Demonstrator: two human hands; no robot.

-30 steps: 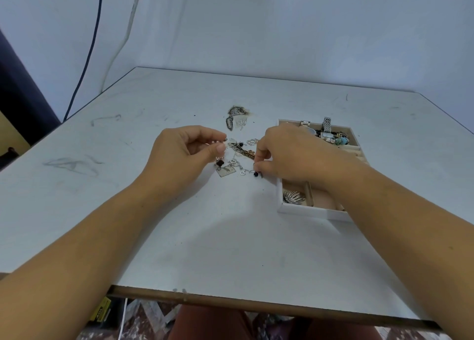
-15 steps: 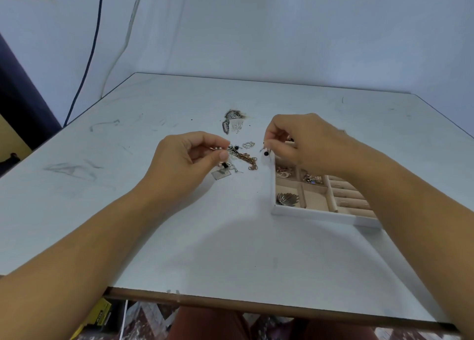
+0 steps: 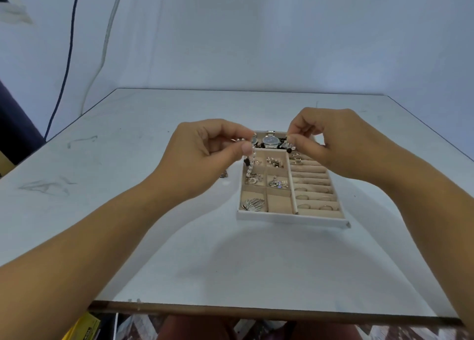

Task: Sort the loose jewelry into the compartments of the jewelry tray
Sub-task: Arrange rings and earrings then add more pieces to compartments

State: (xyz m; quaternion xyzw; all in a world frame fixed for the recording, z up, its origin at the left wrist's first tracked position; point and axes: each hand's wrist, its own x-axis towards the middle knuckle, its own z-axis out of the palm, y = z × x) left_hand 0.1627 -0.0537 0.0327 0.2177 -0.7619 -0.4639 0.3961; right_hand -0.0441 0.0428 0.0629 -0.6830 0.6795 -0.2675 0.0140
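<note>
A white jewelry tray [image 3: 289, 217] with beige compartments lies on the table. Both hands are raised above its far end. My left hand [image 3: 205, 155] pinches one end of a pearl bracelet [image 3: 250, 166] with black clover charms, and that end dangles over the tray's left column. My right hand [image 3: 331, 144] pinches the other end, by a black bead [image 3: 289, 150]. The tray's far compartment holds watches [image 3: 269, 141]. Small cells hold earrings [image 3: 278, 183] and a silver leaf brooch [image 3: 252, 204]. Rings [image 3: 304, 197] sit in the roll slots on the right.
A small loose piece of jewelry [image 3: 223, 174] lies on the grey table [image 3: 179, 250] just left of the tray, partly hidden by my left hand. The table's near edge runs across the bottom. A blue cable [image 3: 67, 57] hangs on the wall at left.
Both hands lifted the bracelet off the table and carried it right, over the tray. The view shifted so the tray now lies in the centre.
</note>
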